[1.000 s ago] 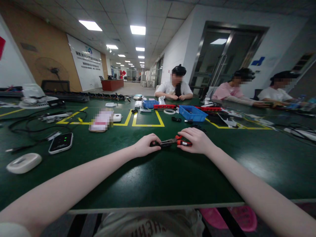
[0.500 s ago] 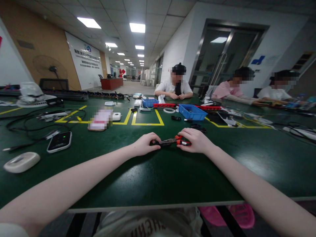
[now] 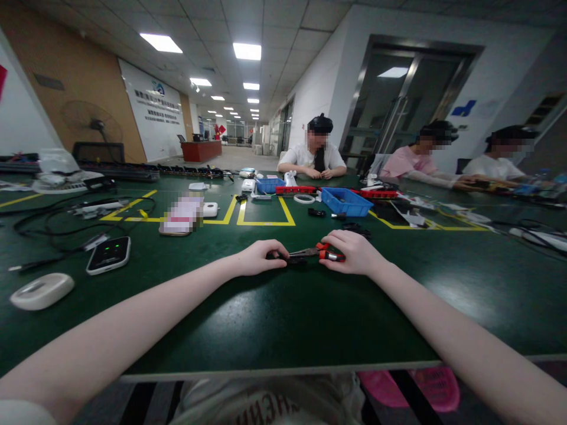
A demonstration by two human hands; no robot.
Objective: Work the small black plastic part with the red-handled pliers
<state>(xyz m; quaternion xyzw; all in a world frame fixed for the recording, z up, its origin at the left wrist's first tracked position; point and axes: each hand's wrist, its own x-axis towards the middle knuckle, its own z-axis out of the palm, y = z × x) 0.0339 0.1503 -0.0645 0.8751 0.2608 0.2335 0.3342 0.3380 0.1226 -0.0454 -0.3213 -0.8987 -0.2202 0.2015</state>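
Working a tool against a small part, a person leans both bare forearms over a dark green table (image 3: 283, 336). The right hand (image 3: 353, 254) wraps its fingers around the handles of a pair of red-and-black pliers with a grey metal nose (image 3: 310, 252); the handles stand somewhat apart within the grip. The left hand (image 3: 262, 258) has its fingers curled in a near-closed pinch on a small black piece (image 3: 297, 261), most of it hidden by the hand.

The pliers lie level between the two hands, nose toward the left fingertips, just above the table. Compared with half a second ago, the change is slight: the nose now shows more distinctly above the black piece, and the hands have barely moved. Whether the nose bites on the piece or only lies over it cannot be told. The small shift suggests the same close work goes on, with the piece neither released nor set down.

Beyond the right hand sits a blue rectangular plastic bin (image 3: 349, 206), well apart from the pliers, with small black connectors (image 3: 316, 212) near it.
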